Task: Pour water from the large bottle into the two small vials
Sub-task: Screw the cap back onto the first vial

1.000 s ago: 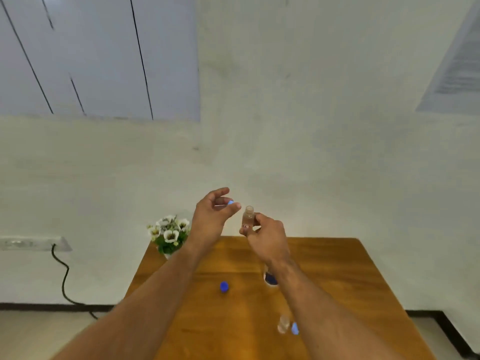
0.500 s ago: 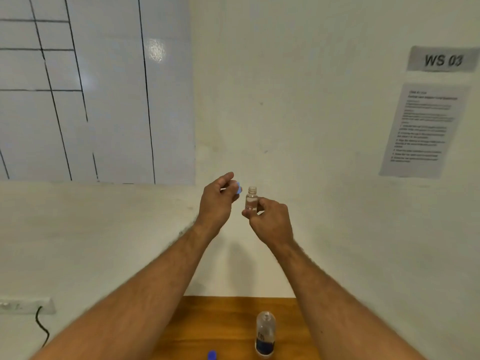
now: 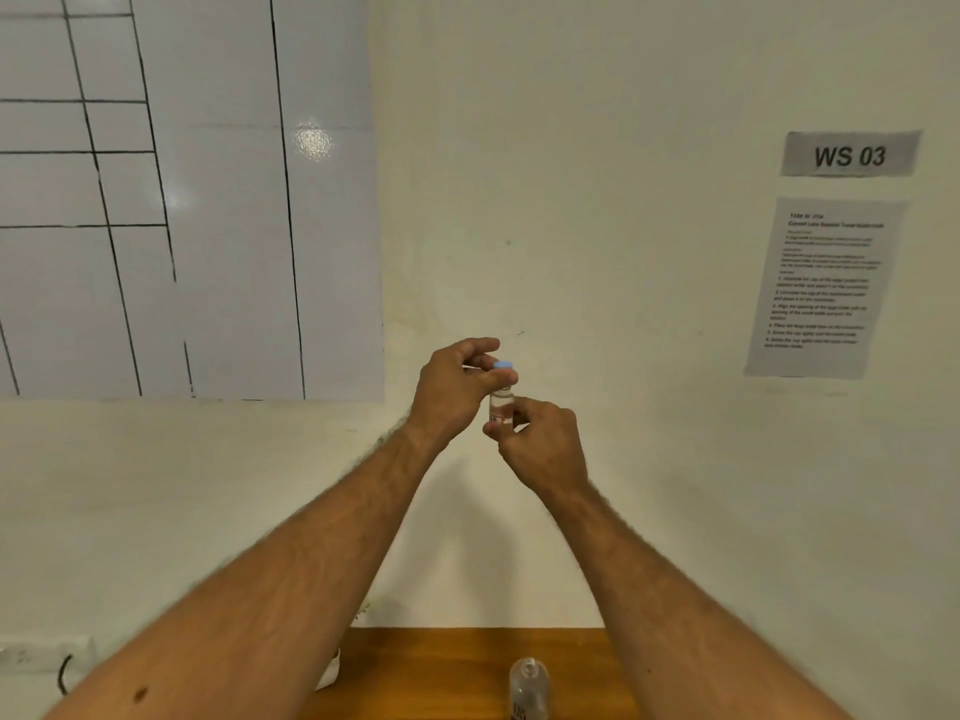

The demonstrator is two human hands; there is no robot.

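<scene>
I hold a small clear vial (image 3: 501, 405) upright in front of the wall, gripped low down by my right hand (image 3: 543, 444). My left hand (image 3: 457, 387) pinches a light blue cap (image 3: 503, 365) that sits on the vial's mouth. The large clear bottle (image 3: 529, 688) stands uncapped on the wooden table (image 3: 431, 667) at the bottom edge, below my hands. The second vial is out of view.
A whiteboard sheet with black lines (image 3: 182, 200) covers the wall on the left. Paper signs, one reading WS 03 (image 3: 849, 154), hang on the right. A wall socket with a cable (image 3: 47, 657) is at the lower left.
The view has tilted upward, so most of the table has dropped out of sight. My left hand has brought the blue cap from beside the vial onto its mouth.
</scene>
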